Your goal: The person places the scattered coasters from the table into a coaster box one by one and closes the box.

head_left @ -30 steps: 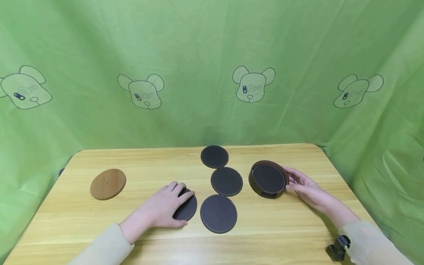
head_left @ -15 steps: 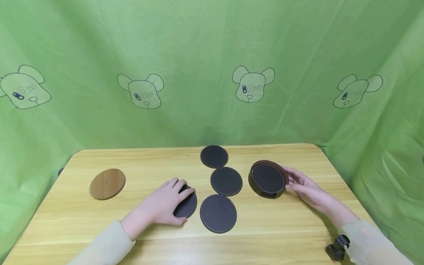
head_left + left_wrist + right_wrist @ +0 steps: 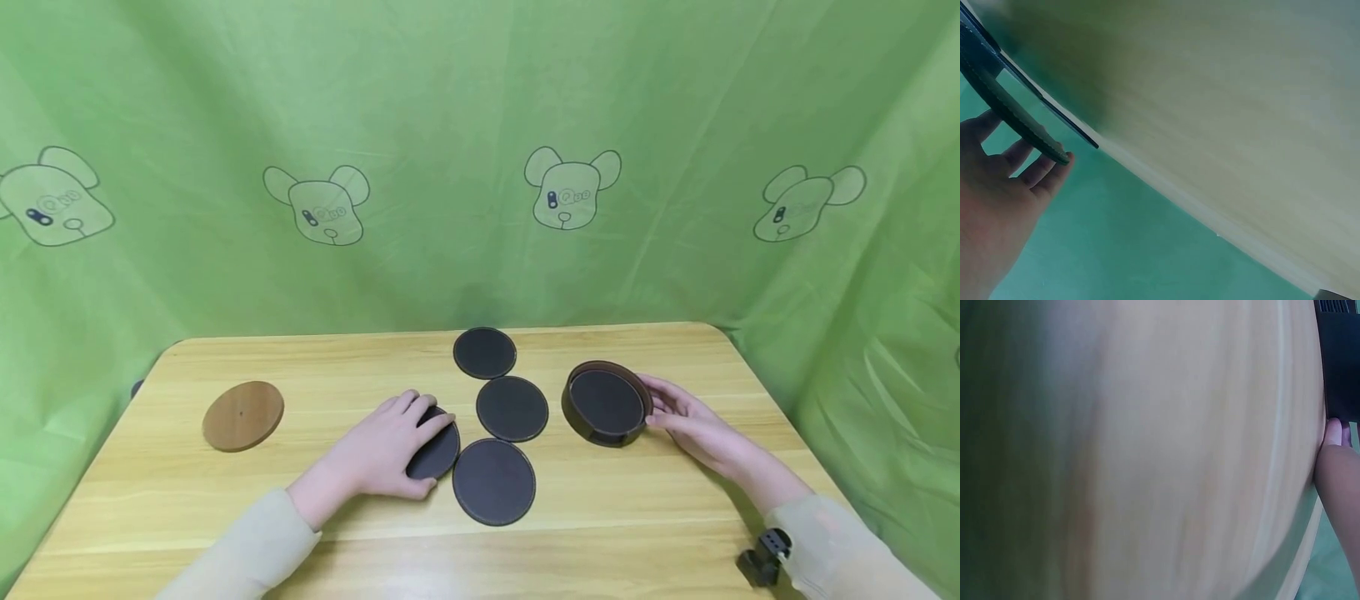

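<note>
As we read it, gathering the loose coasters is the step in hand: our left hand (image 3: 382, 450) lies flat, fingers straight, on the coaster (image 3: 438, 454) just left of the nearest coaster (image 3: 493, 482). Next it needs lifting by its edge. Right of and beyond that nearest coaster, our right hand (image 3: 686, 421) cups the round holder (image 3: 606, 403), fingers curled on its wall. We count four loose dark coasters, one holder, one wooden disc (image 3: 243, 416).
</note>
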{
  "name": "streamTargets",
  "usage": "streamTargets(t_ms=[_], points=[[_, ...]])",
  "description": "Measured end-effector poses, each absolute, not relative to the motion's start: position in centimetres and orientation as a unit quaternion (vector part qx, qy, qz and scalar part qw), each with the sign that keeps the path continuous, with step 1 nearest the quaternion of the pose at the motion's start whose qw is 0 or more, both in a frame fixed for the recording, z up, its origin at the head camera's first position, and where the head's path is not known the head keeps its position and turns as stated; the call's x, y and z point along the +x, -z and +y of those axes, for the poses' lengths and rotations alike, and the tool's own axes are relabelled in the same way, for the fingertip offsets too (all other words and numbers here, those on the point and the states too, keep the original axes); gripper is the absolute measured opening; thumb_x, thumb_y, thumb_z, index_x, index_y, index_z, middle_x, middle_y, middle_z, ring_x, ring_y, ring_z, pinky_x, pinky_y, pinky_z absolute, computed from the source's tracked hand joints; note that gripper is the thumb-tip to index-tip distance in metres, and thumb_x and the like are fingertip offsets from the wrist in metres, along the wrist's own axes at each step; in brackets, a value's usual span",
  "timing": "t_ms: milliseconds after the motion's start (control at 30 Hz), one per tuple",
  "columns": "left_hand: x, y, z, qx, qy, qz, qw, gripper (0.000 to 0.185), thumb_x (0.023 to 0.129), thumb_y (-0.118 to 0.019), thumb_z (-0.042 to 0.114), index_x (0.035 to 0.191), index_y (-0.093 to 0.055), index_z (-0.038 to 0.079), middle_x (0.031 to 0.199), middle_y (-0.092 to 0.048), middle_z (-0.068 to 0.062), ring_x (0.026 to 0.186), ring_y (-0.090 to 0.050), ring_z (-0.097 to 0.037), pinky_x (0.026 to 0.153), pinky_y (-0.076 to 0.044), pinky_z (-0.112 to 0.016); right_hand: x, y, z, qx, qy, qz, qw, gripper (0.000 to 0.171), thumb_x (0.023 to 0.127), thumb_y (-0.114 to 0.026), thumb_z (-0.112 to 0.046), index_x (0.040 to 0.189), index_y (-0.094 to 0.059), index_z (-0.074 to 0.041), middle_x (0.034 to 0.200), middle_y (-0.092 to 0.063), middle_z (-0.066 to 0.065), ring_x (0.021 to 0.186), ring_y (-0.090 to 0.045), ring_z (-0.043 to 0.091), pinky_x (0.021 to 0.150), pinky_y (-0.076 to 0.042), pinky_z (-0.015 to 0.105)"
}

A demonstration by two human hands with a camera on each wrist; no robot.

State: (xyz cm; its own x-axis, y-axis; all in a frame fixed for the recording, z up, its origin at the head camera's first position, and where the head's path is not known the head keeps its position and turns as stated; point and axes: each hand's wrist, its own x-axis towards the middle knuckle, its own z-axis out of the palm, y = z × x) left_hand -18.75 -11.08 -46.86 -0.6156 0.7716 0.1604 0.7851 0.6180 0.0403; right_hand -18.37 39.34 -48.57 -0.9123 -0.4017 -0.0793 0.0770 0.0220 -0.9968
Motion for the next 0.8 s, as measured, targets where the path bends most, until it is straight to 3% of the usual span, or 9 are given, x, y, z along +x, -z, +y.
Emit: streamTargets(t_ms=[800], points=[[-20.3,46.3,-6.8,-0.461,0.038,-0.883,0.079,0.087,0.079,-0.073,0.061,0.153,-0.053,0.02,0.144,-0.054,-0.012,0.126,-0.052,-0.028,0.112,-0.046,-0.043,-18.4,48.6,39.4,-0.12,0.692,0.69,0.175,0.059,0.104,-0.051,0.007,0.159,-0.036,-0.01,0.144,-0.057,-0.012,0.128,-0.059,-0.002,0.104,-0.049,0.014]])
